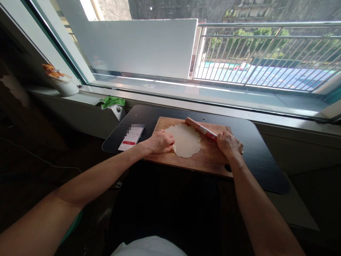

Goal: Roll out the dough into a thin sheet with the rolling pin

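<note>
A thin, flat sheet of dough (pixel 185 140) with a ragged edge lies on a wooden cutting board (pixel 213 156). My left hand (pixel 162 141) is closed at the dough's left edge, its fingers pinching that edge. At the board's right side my right hand (pixel 229 144) is wrapped around one end of a rolling pin (pixel 201 128). The pin slants up to the left, with a red and white label partly under my fingers. Its far end reaches the dough's upper right edge; I cannot tell whether it touches the board.
The board rests on a small black table (pixel 255 153) with rounded corners. Left of it lies a phone (pixel 131 138) with a lit screen. A green cloth (pixel 113 102) hangs over a radiator (pixel 85 99), near a white pot (pixel 65 85). A window and railing are behind.
</note>
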Available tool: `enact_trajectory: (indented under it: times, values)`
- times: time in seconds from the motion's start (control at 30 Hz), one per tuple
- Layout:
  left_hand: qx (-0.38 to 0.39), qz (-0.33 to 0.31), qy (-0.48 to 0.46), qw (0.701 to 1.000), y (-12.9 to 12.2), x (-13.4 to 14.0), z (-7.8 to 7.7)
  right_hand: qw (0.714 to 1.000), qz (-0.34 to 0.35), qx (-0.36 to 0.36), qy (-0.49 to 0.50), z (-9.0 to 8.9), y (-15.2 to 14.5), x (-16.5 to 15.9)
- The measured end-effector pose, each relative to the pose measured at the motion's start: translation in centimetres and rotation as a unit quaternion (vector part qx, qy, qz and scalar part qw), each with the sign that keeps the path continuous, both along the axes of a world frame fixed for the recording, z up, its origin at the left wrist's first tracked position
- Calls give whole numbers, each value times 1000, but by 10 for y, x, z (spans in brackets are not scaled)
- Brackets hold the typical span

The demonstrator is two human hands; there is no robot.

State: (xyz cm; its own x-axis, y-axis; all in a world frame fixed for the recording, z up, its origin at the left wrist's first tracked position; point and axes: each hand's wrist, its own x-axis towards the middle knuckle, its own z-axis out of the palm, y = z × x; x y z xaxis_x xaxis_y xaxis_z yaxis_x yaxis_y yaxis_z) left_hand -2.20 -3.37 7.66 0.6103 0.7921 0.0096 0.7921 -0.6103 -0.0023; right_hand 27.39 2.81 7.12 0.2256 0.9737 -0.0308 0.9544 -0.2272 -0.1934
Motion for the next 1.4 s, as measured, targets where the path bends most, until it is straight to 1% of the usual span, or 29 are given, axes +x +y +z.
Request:
enact_trajectory:
  times: [0.07,0.17,0.23,0.33,0.4,0.47,0.5,0.57,0.7,0.8,0.9,1.0,1.07,1.1,1.17,1.23,1.3,1.37,1.4]
  values:
    - [-3,4,-17,1000,-6,-4,1,1000,1,-2,-1,-1,1,1]
    - [-77,-4,-31,997,-13,-11,3,1000,1,-6,0,-1,1,1]
    - [-107,14,-48,993,-13,-15,2,1000,0,-6,0,0,1,0]
    - [-77,52,-97,991,-10,-18,-1,1000,0,-6,-2,0,0,0]
    - [-80,32,-111,990,-8,-18,-3,1000,1,-6,-2,1,0,0]
    - [-101,4,-98,990,-8,-19,-4,1000,0,-4,-1,1,0,0]
    - [-111,-3,-88,990,-9,-19,-4,1000,0,-3,0,1,-1,0]
    - [-119,3,-81,990,-10,-19,-3,1000,1,-4,2,1,-1,0]
    - [-89,33,-105,990,-8,-17,-2,1000,2,-8,1,2,-2,-2]
    - [-85,37,-88,992,-8,-15,-6,1000,2,-10,1,3,-2,-3]
    - [-85,41,-80,992,-10,-20,-6,1000,6,-7,-3,4,-1,-2]
    - [-76,59,-89,991,-7,-31,2,1000,13,-4,-9,5,3,3]
    - [-20,105,-130,986,5,-33,14,1000,21,-7,-11,5,3,3]
    - [23,135,-157,978,14,-29,20,999,29,-6,-15,6,2,2]
    - [100,188,-202,956,36,-14,31,998,59,-1,-35,8,-2,-5]
    - [131,204,-215,946,55,11,35,994,93,0,-62,10,-7,-14]
    - [96,192,-176,961,65,38,28,990,120,-11,-74,11,-13,-22]
    - [25,194,-117,974,66,58,13,989,137,-16,-59,9,-18,-23]
    - [-13,197,-94,976,64,64,5,988,145,-8,-51,7,-18,-21]
